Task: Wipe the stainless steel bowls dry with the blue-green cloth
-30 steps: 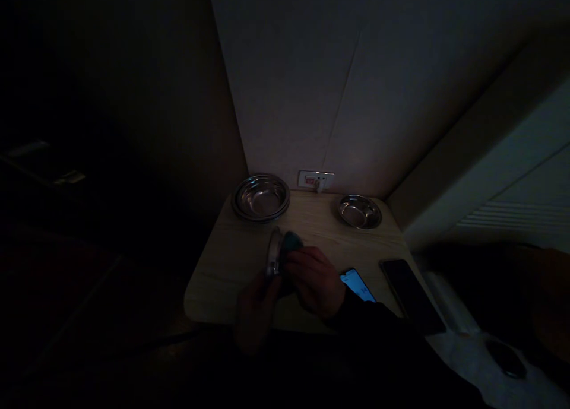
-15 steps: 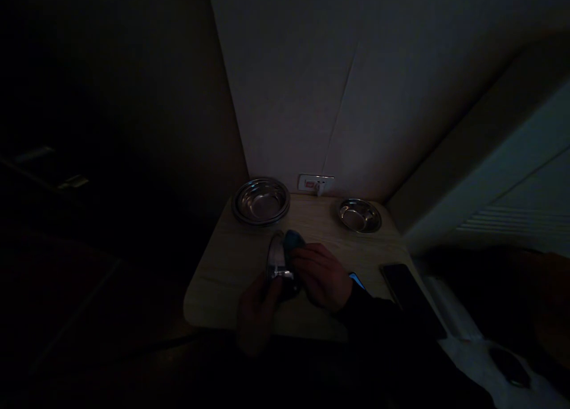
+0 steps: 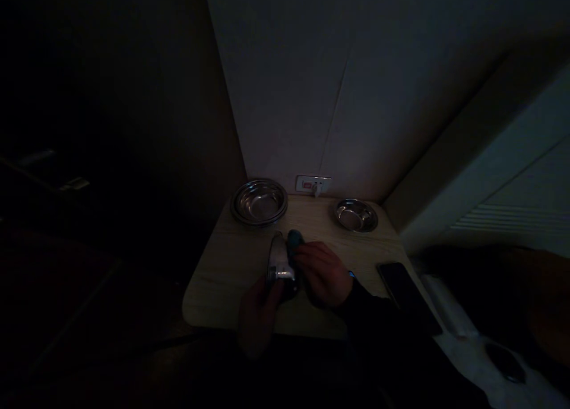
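Observation:
A shiny metal bowl (image 3: 279,256) is tipped up on its side above the table's near half. My left hand (image 3: 257,315) grips its lower rim, thumb on the outside. My right hand (image 3: 324,272) has its fingers closed on a bluish-green cloth (image 3: 294,239), pressed close to the bowl's outer side. Dim light hides whether it is a cloth or a sponge, and the fingertips under it. Behind the bowl, to the left, sits a stack of metal bowls (image 3: 260,219). A single shallow metal bowl (image 3: 355,216) stands at the back right.
The small wooden table (image 3: 214,284) backs onto a wall with a power socket (image 3: 313,184). A dark phone (image 3: 408,296) lies along its right edge. A dark oval object (image 3: 505,362) rests on a pale surface lower right. The left side is very dark.
My right hand and the cloth have shifted slightly along the bowl's side. The bowl stays tipped in my left hand. The whole view has moved a little.

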Available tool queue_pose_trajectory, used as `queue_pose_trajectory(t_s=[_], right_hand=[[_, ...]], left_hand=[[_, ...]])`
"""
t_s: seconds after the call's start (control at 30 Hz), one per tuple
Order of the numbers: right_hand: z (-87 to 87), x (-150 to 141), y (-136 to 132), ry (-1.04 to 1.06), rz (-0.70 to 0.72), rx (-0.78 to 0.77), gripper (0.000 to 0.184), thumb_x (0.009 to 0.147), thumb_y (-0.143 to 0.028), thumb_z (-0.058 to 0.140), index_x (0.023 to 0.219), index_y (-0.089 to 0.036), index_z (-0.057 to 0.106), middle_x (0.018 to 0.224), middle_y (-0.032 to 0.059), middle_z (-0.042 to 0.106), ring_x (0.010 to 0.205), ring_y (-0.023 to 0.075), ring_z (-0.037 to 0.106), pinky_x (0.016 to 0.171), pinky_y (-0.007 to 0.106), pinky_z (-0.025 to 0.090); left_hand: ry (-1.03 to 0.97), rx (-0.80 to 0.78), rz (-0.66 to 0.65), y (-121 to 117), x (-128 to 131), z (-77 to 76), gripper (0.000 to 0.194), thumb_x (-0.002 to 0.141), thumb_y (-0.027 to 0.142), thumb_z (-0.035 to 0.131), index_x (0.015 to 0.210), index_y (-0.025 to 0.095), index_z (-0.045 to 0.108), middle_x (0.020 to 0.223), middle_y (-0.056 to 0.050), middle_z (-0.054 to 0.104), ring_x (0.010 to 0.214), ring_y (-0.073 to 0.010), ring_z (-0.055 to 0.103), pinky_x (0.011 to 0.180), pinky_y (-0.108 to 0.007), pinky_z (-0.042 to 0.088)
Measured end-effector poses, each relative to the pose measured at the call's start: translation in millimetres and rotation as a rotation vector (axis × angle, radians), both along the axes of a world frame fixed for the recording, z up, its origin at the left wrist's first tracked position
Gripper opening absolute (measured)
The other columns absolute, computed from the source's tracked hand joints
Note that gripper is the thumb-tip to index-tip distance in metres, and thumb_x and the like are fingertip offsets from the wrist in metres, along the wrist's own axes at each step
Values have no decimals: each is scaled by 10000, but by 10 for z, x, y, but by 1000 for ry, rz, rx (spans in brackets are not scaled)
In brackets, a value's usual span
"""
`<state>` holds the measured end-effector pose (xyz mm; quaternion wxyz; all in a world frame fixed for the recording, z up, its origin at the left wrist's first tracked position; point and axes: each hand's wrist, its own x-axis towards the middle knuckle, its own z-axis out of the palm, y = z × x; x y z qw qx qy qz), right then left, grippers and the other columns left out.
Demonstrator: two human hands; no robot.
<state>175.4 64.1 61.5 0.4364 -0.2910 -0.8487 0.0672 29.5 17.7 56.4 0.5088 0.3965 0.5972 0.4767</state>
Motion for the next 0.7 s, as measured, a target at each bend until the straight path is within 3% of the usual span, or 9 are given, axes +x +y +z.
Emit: queue_pose_trajectory(t_s=[0.3,0.57,0.7], right_hand=[[47,-28,-119,78,-69,-13,204,863,-107,499,1021,-165,614,1013,94,670,944,205,552,794,351,524],[130,-63,-64,76,-48,3,195,871,-133,495,1013,-182,619,1000,80,678,933,204,552,787,362,519],[141,-63,-93,67,-56,-5,207,870,-126,493,1017,-190,625,1003,75,678,942,200,554,799,356,511]], left_hand=[[58,18,33,-43,-1,41,353,736,439,584,885,132,675,861,-69,718,802,-216,651,708,-278,508],[71,48,65,-41,44,116,323,732,425,585,836,134,680,760,-60,701,743,-212,649,667,-278,515],[22,60,60,-69,53,134,313,743,413,586,858,136,677,809,-63,707,769,-202,646,677,-260,511]])
